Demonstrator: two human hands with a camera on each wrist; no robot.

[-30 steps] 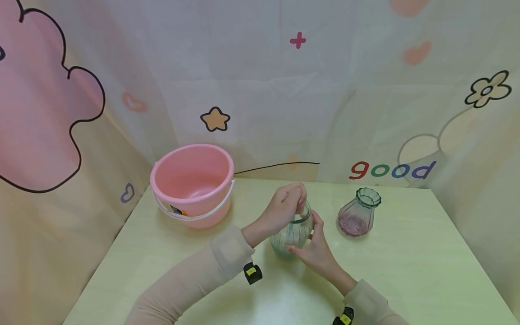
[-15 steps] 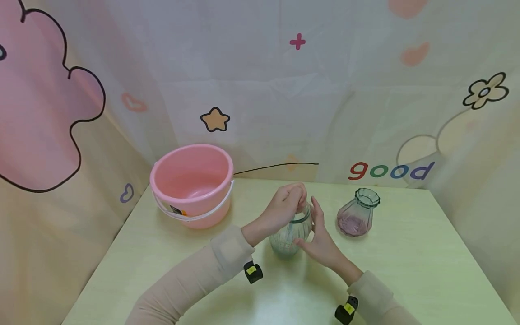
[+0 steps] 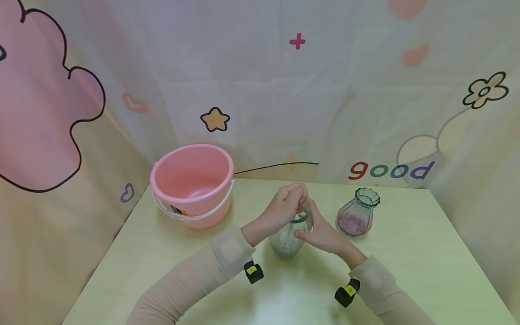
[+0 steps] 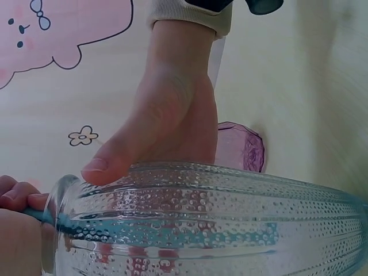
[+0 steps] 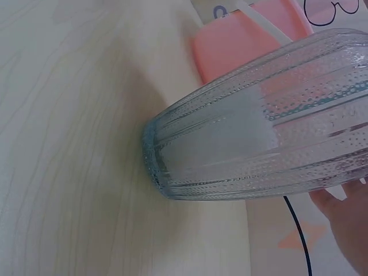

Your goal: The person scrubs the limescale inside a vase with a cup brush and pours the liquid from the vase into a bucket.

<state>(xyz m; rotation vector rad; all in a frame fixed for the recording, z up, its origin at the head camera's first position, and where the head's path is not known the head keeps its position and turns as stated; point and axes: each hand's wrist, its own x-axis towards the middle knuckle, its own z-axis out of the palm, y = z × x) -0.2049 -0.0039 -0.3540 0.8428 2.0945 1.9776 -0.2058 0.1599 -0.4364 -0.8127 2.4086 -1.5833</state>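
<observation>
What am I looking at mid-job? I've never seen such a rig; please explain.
There is no machine: each grip is a person's bare hand. The wide picture comes from a head camera looking forward and down; the other two come from cameras worn on the wrists, probably the black boxes near the sleeves.

On the table stand a pink bucket, at the left, and a green-and-purple glass vase, at the right. Between them, the right hand holds a ribbed glass jar, thumb on the near side. The left hand is at the jar's mouth, holding a blue-green rod that reaches down inside; the left wrist view shows this best. The rod's lower end is hard to make out.
</observation>
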